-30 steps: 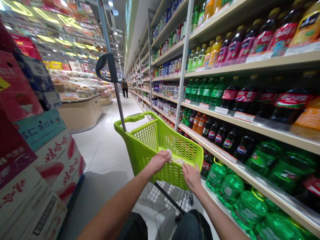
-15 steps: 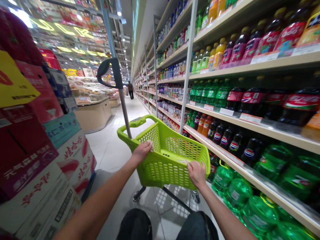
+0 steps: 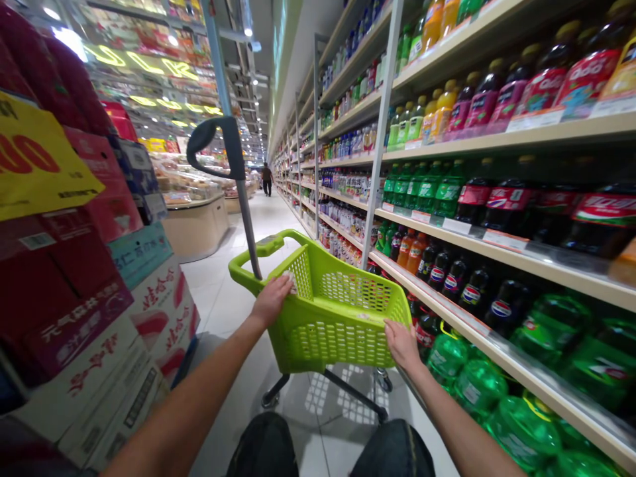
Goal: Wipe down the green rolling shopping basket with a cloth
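A lime-green plastic shopping cart (image 3: 342,334) stands in the aisle right before me, with a tall grey pull handle (image 3: 233,165) rising from its far left corner. My left hand (image 3: 271,299) is closed over the cart's left rim, near the handle's base. My right hand (image 3: 402,344) grips the near right corner of the rim. The basket looks empty apart from a pale scrap at the bottom.
Shelves of soda bottles (image 3: 477,199) run along the right, green bottles (image 3: 497,397) lowest. Stacked cartons (image 3: 89,318) with a yellow price sign (image 3: 34,165) crowd the left. The white tiled aisle (image 3: 278,212) stretches ahead; a person (image 3: 267,179) walks far off beside a round display counter (image 3: 196,222).
My left hand slid from the middle of the near rim to the cart's left rim; my right hand shifted to the right corner. The view moved forward slightly.
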The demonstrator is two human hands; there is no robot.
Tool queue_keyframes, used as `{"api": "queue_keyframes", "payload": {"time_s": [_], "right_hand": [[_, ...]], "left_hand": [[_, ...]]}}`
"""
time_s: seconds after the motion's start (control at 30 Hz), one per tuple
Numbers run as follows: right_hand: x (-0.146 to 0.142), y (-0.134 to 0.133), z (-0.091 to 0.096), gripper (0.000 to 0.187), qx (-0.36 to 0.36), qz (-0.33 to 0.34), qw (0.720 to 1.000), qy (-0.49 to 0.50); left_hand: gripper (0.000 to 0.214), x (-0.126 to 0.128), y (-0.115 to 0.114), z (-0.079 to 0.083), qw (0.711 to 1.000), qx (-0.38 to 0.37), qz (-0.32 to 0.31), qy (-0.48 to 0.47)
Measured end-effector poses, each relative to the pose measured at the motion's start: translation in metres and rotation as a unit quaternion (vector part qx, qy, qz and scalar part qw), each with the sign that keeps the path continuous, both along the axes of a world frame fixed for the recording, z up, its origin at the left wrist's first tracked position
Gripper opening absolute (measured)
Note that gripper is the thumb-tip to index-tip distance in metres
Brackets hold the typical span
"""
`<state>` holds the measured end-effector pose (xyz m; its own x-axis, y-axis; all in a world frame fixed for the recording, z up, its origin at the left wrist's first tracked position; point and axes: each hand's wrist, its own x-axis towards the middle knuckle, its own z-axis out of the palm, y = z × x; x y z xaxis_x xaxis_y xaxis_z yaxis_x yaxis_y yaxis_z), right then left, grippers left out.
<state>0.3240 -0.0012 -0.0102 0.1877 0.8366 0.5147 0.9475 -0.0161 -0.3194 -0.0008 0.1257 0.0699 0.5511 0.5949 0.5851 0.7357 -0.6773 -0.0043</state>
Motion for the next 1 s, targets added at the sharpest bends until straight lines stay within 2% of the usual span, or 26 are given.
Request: {"api": "queue_keyframes", "payload": {"time_s": [0.07,0.2,0.27,0.33,0.47,0.53,0.6,0.7,0.77,0.8,0.87,0.93,1.0], "right_hand": [[0.002,0.000,-0.006,0.037,-0.003,-0.002,1.000,0.003],[0.003,0.002,-0.009,0.038,-0.011,0.002,1.000,0.003],[0.005,0.001,-0.008,0.039,-0.026,-0.006,1.000,0.010],[0.008,-0.001,-0.006,0.040,-0.042,-0.019,0.999,0.016],[0.006,-0.003,-0.008,0.041,-0.039,-0.028,0.999,0.014],[0.002,-0.002,-0.011,0.042,-0.036,-0.033,0.999,0.023],[-0.001,0.000,-0.014,0.043,-0.036,-0.042,0.998,0.037],[0.002,0.002,-0.015,0.045,-0.038,-0.039,0.997,0.057],[0.008,0.000,-0.014,0.046,-0.050,-0.031,0.996,0.063],[0.011,-0.001,-0.014,0.047,-0.056,-0.032,0.996,0.063],[0.016,-0.003,-0.014,0.047,-0.064,-0.041,0.995,0.062],[0.016,-0.004,-0.014,0.048,-0.058,-0.051,0.995,0.061],[0.013,-0.004,-0.015,0.049,-0.051,-0.054,0.996,0.057]], "left_hand": [[0.037,0.003,-0.004,0.001,1.000,-0.005,0.017,-0.010],[0.035,0.049,-0.026,-0.018,0.997,-0.056,-0.048,0.037],[0.036,0.058,-0.030,-0.021,0.994,-0.062,-0.067,0.056],[0.039,0.039,-0.026,-0.014,0.995,-0.052,-0.060,0.061],[0.042,-0.024,-0.012,0.009,1.000,-0.007,0.008,0.008],[0.039,-0.028,-0.012,0.008,0.998,0.009,0.055,-0.043],[0.035,-0.002,-0.019,-0.004,0.997,-0.005,0.052,-0.063],[0.035,0.057,-0.033,-0.027,0.998,-0.053,-0.036,-0.026],[0.037,0.073,-0.038,-0.032,0.995,-0.067,-0.074,-0.002],[0.038,0.069,-0.037,-0.030,0.995,-0.068,-0.078,0.006],[0.040,0.042,-0.029,-0.019,0.996,-0.059,-0.067,0.021],[0.042,0.005,-0.019,-0.006,0.999,-0.026,-0.019,0.014],[0.041,-0.015,-0.015,0.000,1.000,0.003,0.023,-0.008]]}}
